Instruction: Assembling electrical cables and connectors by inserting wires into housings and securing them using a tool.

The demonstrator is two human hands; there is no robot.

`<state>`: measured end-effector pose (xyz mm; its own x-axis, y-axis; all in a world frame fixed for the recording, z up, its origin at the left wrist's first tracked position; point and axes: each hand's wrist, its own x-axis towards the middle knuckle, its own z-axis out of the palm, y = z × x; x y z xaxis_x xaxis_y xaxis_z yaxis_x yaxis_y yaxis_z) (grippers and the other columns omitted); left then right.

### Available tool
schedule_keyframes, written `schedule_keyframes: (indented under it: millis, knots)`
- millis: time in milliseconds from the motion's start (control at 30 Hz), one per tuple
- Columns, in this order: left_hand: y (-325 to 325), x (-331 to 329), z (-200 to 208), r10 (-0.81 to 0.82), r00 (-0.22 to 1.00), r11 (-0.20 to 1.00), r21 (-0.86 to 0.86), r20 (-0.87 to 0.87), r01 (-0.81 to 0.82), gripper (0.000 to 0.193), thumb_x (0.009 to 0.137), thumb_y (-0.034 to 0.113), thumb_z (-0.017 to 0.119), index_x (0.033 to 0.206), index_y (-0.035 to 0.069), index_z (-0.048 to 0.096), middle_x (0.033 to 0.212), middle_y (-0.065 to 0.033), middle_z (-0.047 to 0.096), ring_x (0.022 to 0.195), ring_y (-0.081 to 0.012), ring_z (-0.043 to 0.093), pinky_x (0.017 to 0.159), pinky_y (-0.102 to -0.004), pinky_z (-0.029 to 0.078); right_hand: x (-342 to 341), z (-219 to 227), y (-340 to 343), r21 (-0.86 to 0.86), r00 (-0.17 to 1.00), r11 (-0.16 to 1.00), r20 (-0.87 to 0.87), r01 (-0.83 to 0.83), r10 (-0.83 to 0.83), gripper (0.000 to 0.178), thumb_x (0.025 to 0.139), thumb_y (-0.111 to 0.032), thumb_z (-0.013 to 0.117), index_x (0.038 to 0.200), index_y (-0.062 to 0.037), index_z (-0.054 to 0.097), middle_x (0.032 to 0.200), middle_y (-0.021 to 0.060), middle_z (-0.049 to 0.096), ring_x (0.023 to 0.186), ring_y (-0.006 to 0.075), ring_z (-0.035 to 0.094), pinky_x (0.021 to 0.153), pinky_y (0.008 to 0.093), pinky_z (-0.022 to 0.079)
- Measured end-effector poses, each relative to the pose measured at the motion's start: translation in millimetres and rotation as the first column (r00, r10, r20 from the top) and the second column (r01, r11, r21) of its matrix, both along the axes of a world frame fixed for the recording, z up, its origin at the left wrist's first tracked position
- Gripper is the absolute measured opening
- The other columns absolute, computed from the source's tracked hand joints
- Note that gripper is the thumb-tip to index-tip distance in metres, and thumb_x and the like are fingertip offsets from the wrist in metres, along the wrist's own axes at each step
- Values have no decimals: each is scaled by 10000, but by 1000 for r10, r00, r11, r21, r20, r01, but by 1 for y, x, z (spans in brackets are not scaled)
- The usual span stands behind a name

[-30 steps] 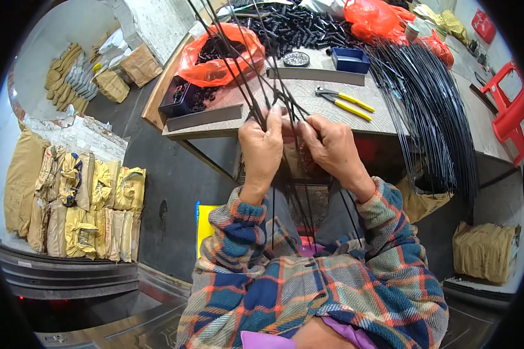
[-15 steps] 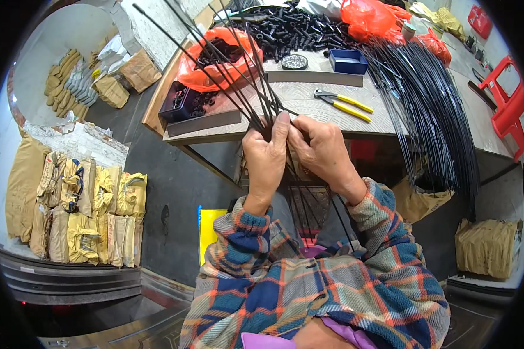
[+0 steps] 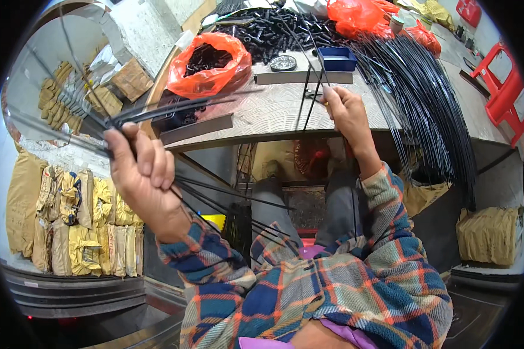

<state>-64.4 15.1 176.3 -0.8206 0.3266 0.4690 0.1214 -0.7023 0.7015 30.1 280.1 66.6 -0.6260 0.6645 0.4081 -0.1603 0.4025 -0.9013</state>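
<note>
My left hand (image 3: 145, 168), fingers curled, grips a bundle of thin black rods (image 3: 227, 200) off the left front of the table. The rods fan out up, left and down toward my lap, partly blurred. Over the table's front edge, my right hand (image 3: 349, 113) pinches a couple of thin black rods (image 3: 306, 96) between thumb and fingers; they slant across the tabletop. Behind that hand, only the metal head of the pliers (image 3: 312, 93) shows; their yellow handles are hidden. Right of my right hand a thick pile of long black rods (image 3: 431, 104) hangs over the table edge.
A heap of small black parts (image 3: 273, 29) covers the table's back. Nearby are a red bag (image 3: 180, 81), a round dish (image 3: 282, 63), a blue tray (image 3: 337, 58) and metal strips (image 3: 198, 128). Wrapped packages (image 3: 70, 221) stack at left; a red stool (image 3: 498, 87) stands right.
My hands were together over the bundle and have separated. The left moved left and down with the bundle; the right moved up and right with a couple of rods, now covering most of the pliers.
</note>
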Motion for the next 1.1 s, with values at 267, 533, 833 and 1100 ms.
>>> schedule_keyframes:
  millis: [267, 533, 833, 1100]
  knots:
    - [94, 24, -52, -100, 995, 913, -400, -16, 85, 368, 934, 289, 430, 951, -45, 582, 604, 3, 530, 517, -70, 462, 520, -219, 408, 0, 33, -40, 125, 990, 985, -63, -118, 126, 256, 901, -205, 503, 725, -25, 551, 501, -35, 398, 452, 18, 342, 392, 209, 262]
    - [125, 18, -78, -331, 921, 894, -243, 207, 376, 300, 905, 281, 492, 960, 12, 613, 845, -30, 604, 761, -80, 525, 622, -231, 455, 7, 45, -42, 315, 998, 948, 8, 53, -58, 189, 844, -149, 551, 753, 16, 542, 560, 179, 509, 455, 273, 506, 436, 345, 368]
    - [134, 21, -73, -570, 759, 795, -22, 314, 606, 396, 933, 272, 408, 1192, -25, 447, 1149, -152, 540, 1067, -217, 512, 917, -354, 419, 15, 29, -55, 636, 973, 740, -87, 220, -214, 199, 761, -170, 665, 715, -37, 524, 604, 76, 520, 474, 215, 488, 448, 311, 384]
    - [131, 13, -71, -621, 727, 730, -122, 295, 673, 367, 939, 215, 400, 1197, -43, 437, 1140, -168, 547, 1090, -216, 509, 937, -321, 402, 17, 4, -36, 70, 978, 976, -2, -207, 208, 127, 840, -130, 592, 839, -11, 550, 668, -40, 467, 598, 42, 413, 541, 200, 352]
